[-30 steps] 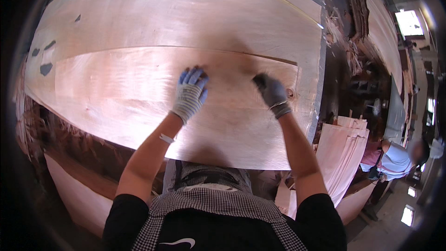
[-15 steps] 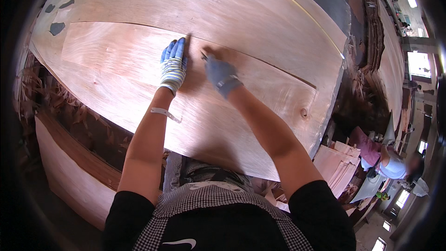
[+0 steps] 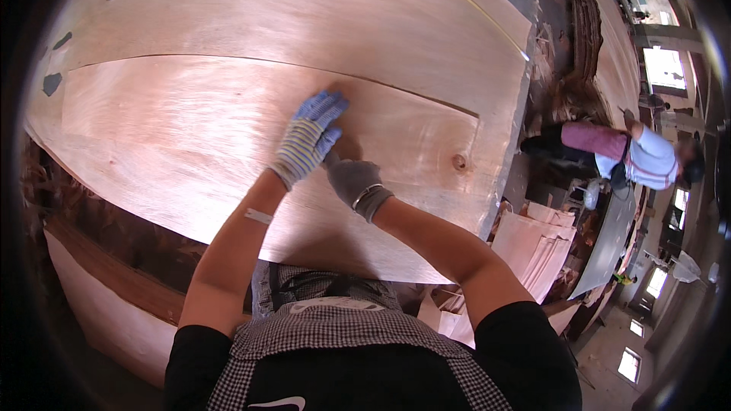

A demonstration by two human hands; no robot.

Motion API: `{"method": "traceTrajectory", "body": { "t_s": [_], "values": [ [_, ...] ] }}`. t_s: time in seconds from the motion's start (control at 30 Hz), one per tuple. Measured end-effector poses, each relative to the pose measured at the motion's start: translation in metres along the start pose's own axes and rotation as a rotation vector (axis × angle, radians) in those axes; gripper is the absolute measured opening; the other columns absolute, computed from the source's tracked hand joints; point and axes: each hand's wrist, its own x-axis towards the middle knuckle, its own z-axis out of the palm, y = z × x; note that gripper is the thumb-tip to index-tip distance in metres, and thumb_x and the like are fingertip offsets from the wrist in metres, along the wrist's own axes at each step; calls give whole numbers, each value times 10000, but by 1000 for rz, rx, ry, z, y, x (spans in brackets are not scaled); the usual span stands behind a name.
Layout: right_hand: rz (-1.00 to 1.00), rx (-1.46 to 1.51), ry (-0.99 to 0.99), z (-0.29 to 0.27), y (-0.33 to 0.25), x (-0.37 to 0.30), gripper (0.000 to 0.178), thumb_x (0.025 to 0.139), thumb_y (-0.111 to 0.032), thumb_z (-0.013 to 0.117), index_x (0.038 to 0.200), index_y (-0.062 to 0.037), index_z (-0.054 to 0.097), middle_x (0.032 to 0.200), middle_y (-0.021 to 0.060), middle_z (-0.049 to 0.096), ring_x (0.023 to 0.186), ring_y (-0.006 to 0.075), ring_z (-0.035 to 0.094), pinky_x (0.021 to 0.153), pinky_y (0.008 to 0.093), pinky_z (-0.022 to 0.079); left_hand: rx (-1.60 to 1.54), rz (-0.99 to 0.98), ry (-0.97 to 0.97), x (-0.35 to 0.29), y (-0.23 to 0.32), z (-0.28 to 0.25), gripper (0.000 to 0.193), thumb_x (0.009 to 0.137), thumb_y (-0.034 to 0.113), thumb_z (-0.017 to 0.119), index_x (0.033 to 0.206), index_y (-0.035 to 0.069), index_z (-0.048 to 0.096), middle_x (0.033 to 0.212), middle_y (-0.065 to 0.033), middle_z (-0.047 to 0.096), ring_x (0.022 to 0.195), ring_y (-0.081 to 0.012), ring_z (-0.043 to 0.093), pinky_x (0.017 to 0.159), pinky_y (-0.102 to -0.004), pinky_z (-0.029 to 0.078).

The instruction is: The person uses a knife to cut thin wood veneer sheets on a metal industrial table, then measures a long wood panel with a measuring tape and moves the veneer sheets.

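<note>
A long veneer sheet (image 3: 190, 118) lies on a larger pale wood panel (image 3: 251, 7), its far edge showing as a thin dark line. On this sheet my left hand (image 3: 308, 137), in a striped blue, white and yellow glove, rests with its fingers stretched out. Just to its right and nearer to me is my right hand (image 3: 356, 184), in a grey glove with a light band at the wrist. Its fingers are closed around a small dark tool, mostly hidden, whose tip shows close to the left glove; its exact kind cannot be made out.
A thin yellowish strip (image 3: 464, 4) runs along the far right of the panel. Stacked sheets (image 3: 114, 281) stand at the lower left, with scraps beside them. More veneer pieces (image 3: 533, 247) lie at the right, where another person (image 3: 609, 148) bends over.
My right hand has come nearer to me and slightly left, close to the left hand. My left hand has shifted right and nearer, its fingers now angled right. The view has shifted.
</note>
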Motion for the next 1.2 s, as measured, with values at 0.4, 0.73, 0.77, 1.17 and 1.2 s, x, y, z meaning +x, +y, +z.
{"method": "traceTrajectory", "body": {
  "t_s": [0.4, 0.73, 0.77, 1.17, 1.2],
  "values": [
    [-131, -216, -204, -53, 302, -69, 181, 860, -303, 480, 905, -158, 578, 618, 71, 624, 506, 259, 609, 397, 390, 450, 381, 33, -54, 10, 15, 31, 431, 791, 237, 598, 1154, 32, 487, 1258, -141, 447, 1220, -310, 386, 1031, -463, 285],
    [-344, 15, 299, -96, 179, 31, 117, 836, -189, 564, 902, -107, 511, 567, 108, 553, 465, 296, 552, 420, 411, 435, 432, -27, -82, 3, 11, 23, 454, 775, 329, 586, 1138, 60, 531, 1256, -117, 455, 1234, -293, 368, 1036, -554, 209],
    [-405, -60, 321, -92, 140, 61, 122, 833, -203, 565, 887, -110, 508, 586, 105, 565, 475, 296, 559, 427, 415, 441, 444, -37, -91, 4, 13, 20, 454, 775, 334, 584, 1140, 69, 533, 1259, -113, 453, 1238, -288, 363, 1029, -576, 196],
    [-382, -71, 125, -82, 84, 134, 224, 901, -309, 430, 1043, -184, 550, 781, 140, 635, 666, 321, 625, 507, 467, 474, 364, -138, -96, 4, 16, 18, 514, 696, 362, 645, 1158, 166, 533, 1310, -148, 372, 1253, -389, 282, 998, -633, 164],
    [-245, -156, 63, -78, 112, 111, 235, 900, -335, 436, 1055, -196, 546, 719, 140, 623, 614, 330, 613, 488, 471, 466, 381, -126, -96, 5, 17, 16, 515, 696, 361, 646, 1158, 164, 534, 1308, -151, 373, 1250, -391, 285, 998, -633, 165]
  ]
}}
